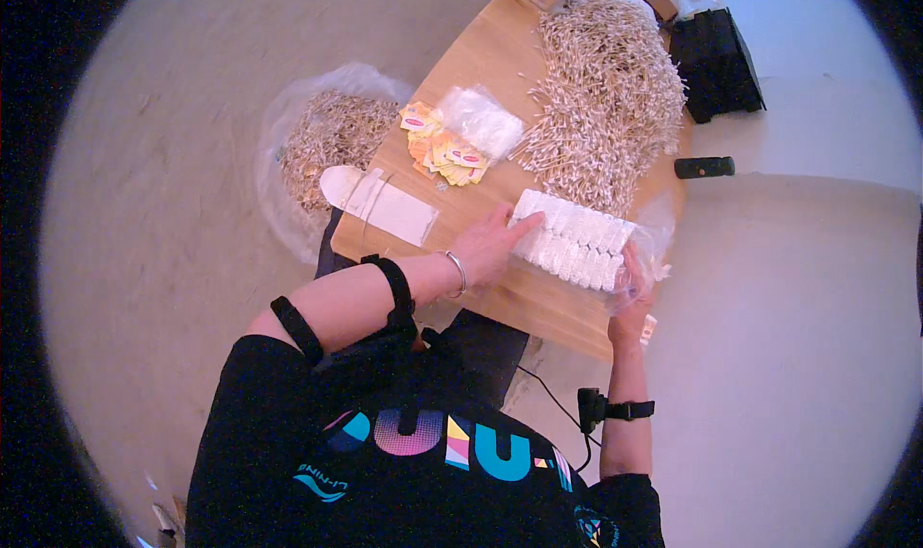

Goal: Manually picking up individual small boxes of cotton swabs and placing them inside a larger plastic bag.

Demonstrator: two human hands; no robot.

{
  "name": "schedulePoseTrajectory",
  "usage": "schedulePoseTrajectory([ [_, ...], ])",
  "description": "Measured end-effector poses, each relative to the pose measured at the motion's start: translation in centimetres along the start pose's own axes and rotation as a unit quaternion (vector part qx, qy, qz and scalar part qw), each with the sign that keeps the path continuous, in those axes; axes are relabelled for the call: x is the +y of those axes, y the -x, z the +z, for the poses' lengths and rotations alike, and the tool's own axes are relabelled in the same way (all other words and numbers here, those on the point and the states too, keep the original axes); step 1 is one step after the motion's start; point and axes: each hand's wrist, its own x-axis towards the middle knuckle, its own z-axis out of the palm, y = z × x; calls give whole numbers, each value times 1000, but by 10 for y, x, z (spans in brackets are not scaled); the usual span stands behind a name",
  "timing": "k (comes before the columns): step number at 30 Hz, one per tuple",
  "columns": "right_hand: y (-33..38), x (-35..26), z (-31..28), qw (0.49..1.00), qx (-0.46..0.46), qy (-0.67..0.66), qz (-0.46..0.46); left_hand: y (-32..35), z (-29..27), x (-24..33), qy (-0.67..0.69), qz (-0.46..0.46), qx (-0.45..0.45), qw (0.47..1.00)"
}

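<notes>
In front of me lies a clear plastic bag [660,245] around a white block of cotton swab bundles [574,240], set in two rows. My left hand [488,247] grips the block's left end, with fingers reaching over its top corner. At the opposite end my right hand [630,284] is closed around the bag and the block, its fingers partly behind the clear film. Beyond the block spreads a big heap of loose cotton swabs [608,96] on the wooden table [471,53].
Left of the heap are yellow-orange cards [447,156] and a stack of clear bags [481,123]. A white card strip [389,207] lies nearer. Beside the table stands a clear sack of swabs [332,139]. A black bin [713,64] and black cylinder [704,167] are at right.
</notes>
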Motion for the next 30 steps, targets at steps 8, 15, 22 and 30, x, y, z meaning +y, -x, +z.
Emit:
schedulePoseTrajectory([
  [8,-2,-2,12,995,4,-99,8,6,-10,12,-44,40,17,998],
  [15,-3,-2,12,999,-4,-36,-39,7,-15,17,-93,55,53,993],
  [22,-1,-16,15,998,-10,-57,-7,6,-13,25,-115,113,103,982],
  [30,0,-21,19,999,-15,-37,1,3,-16,28,-105,124,119,980],
])
